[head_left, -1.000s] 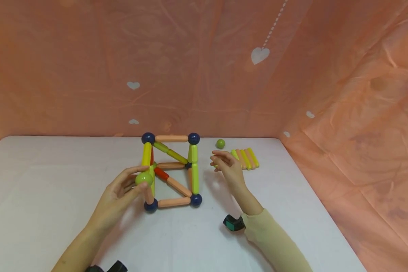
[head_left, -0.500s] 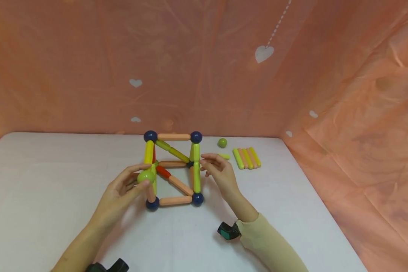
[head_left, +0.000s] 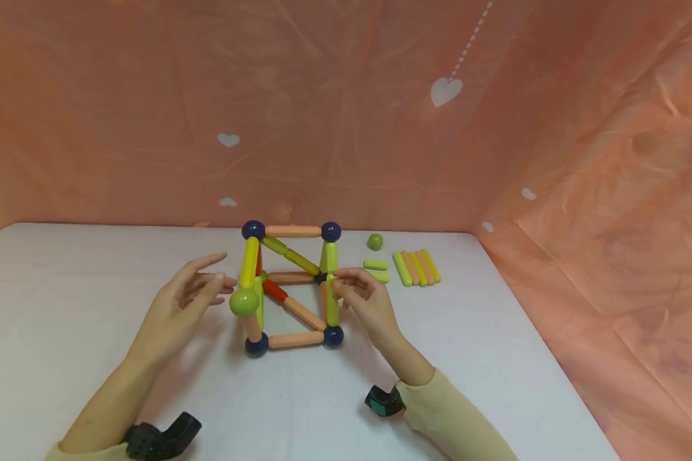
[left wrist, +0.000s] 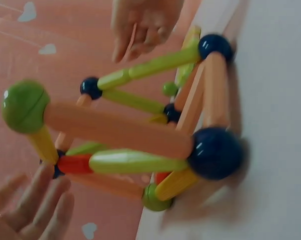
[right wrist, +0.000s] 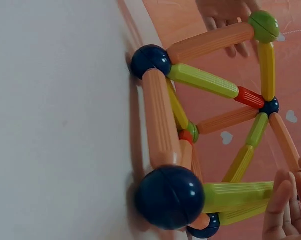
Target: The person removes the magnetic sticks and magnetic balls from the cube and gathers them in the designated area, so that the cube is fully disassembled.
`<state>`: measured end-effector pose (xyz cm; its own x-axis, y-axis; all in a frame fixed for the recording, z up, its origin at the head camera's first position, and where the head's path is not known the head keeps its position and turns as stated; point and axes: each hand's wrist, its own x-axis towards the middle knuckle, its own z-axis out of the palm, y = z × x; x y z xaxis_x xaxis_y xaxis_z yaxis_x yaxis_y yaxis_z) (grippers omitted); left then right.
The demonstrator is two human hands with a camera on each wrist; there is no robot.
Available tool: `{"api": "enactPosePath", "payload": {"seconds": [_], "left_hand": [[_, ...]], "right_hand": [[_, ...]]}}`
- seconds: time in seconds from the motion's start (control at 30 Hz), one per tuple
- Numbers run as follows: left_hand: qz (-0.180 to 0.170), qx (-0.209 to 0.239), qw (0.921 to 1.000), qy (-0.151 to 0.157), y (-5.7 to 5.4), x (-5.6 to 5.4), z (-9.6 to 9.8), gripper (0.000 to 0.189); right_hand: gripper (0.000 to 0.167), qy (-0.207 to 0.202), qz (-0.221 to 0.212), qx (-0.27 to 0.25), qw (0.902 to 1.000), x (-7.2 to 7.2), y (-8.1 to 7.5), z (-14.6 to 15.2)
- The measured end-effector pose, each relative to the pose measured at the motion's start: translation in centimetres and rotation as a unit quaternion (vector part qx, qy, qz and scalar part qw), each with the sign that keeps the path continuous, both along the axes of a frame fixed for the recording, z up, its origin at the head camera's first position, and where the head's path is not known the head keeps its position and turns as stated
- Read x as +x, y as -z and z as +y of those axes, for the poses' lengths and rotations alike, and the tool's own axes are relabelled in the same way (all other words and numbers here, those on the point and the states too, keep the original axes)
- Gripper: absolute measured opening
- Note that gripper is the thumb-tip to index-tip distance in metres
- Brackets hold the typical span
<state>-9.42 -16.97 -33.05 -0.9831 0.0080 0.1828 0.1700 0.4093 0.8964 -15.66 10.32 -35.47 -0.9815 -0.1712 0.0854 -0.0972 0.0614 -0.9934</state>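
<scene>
A frame of magnetic rods and balls [head_left: 294, 340] stands on the white table, with dark blue balls at several corners. At its near left upper corner, a green ball [head_left: 245, 302] tops a peach rod and joins a yellow rod [head_left: 249, 262]. My left hand [head_left: 175, 304] is just left of that ball, fingers spread and holding nothing. My right hand [head_left: 369, 301] has its fingertips beside the lime green rods [left wrist: 163, 65] of the right side; the left wrist view shows a small gap there. In the right wrist view, its fingers [right wrist: 280, 205] overlap a rod's end.
Right of the frame lie a loose green ball [head_left: 375, 241], two short lime sticks [head_left: 376, 264] and a row of several yellow, lime and peach sticks [head_left: 417, 267]. A peach cloth with white hearts [head_left: 346, 115] hangs behind the table.
My left hand has let go of the green ball and drawn back left; the ball stays on the frame. My right hand has moved left to the frame's right side, uncovering the short lime sticks.
</scene>
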Motion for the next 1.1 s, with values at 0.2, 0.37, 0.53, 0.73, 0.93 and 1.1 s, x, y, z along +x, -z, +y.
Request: {"api": "enactPosePath", "payload": {"seconds": [0.2, 0.37, 0.53, 0.73, 0.93, 1.1], "left_hand": [[-0.048, -0.012, 0.9986, -0.016, -0.6, -3.2, 0.1, 0.061], [-0.056, 0.028, 0.998, -0.007, -0.5, -5.2, 0.7, 0.063], [-0.065, 0.066, 0.9956, 0.013, -0.2, -6.4, 1.5, 0.061], [-0.082, 0.119, 0.989, 0.033, -0.1, -7.0, 1.9, 0.059], [-0.072, 0.161, 0.9837, 0.035, 0.0, -6.8, 1.5, 0.057], [-0.067, 0.123, 0.9901, -0.005, -0.1, -5.9, 0.8, 0.058]], "right_hand": [[0.031, 0.027, -0.007, 0.041, 0.9988, 0.0, 0.6, 0.1], [0.039, 0.014, -0.018, 0.096, 0.9951, 0.4, 1.1, 0.2], [0.044, -0.006, -0.024, 0.156, 0.9874, 1.1, 1.7, 1.0], [0.052, -0.071, -0.029, 0.264, 0.9613, 2.1, 2.4, 1.7], [0.055, -0.099, -0.028, 0.295, 0.9501, 2.2, 2.3, 1.6], [0.051, -0.094, -0.026, 0.294, 0.9508, 1.1, 2.3, 1.4]]}}
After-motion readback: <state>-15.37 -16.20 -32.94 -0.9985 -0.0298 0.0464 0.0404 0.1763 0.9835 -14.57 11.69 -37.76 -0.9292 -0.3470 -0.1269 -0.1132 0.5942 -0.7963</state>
